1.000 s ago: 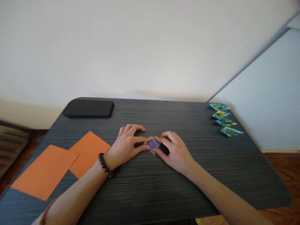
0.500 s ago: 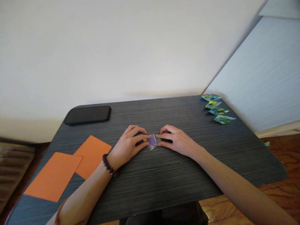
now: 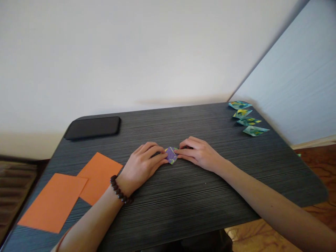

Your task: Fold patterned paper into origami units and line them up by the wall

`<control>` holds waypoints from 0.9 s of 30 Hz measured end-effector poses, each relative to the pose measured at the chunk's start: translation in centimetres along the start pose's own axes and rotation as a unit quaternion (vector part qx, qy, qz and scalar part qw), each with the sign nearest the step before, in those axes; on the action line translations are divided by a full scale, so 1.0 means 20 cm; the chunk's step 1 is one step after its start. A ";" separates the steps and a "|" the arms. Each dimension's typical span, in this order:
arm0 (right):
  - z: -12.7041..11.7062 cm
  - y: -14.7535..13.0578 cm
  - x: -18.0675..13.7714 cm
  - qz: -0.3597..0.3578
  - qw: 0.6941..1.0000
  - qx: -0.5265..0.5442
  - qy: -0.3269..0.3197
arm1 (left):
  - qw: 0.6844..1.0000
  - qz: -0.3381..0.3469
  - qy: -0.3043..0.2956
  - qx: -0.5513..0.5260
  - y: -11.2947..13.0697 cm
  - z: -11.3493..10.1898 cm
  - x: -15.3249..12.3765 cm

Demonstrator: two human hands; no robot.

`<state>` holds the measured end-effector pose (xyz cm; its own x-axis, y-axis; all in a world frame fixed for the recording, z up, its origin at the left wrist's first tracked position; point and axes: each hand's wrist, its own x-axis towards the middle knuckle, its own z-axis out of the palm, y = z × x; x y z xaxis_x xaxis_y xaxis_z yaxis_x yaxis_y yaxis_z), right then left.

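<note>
A small folded piece of patterned paper, mostly purple with yellow and green edges, lies low over the middle of the dark table. My left hand pinches its left corner between thumb and fingers. On the opposite corner, the thumb and fingertips of my right hand are closed. The fingertips cover both side corners of the paper. A dark bead bracelet circles my left wrist.
Two overlapping orange paper sheets lie at the left. Behind them a black phone rests near the wall. Several folded green-blue paper pieces stand in a row at the far right, beside a pale panel.
The view has shifted slightly. Left thumb and fingers have drawn closer together on the paper's corner. Both hands remain at the folded paper.
</note>
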<state>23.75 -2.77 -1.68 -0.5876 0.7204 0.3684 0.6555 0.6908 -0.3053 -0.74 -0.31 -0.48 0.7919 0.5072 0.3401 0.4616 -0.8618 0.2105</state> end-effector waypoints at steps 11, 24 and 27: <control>-0.01 -0.01 0.00 0.003 1.000 0.008 0.007 | 1.000 -0.009 0.003 0.023 0.05 -0.02 0.02; 0.01 -0.05 0.03 0.068 0.995 0.077 0.009 | 0.998 -0.053 0.004 -0.020 0.07 -0.02 0.01; 0.01 -0.05 0.04 0.099 0.986 0.131 0.024 | 0.997 -0.069 0.022 -0.038 0.07 -0.01 0.01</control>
<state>22.49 -2.89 -1.31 -0.4328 0.8435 0.3182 0.6059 0.5335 -0.5901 -0.10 -1.41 0.09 0.7044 0.6218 0.3423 0.5317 -0.7817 0.3259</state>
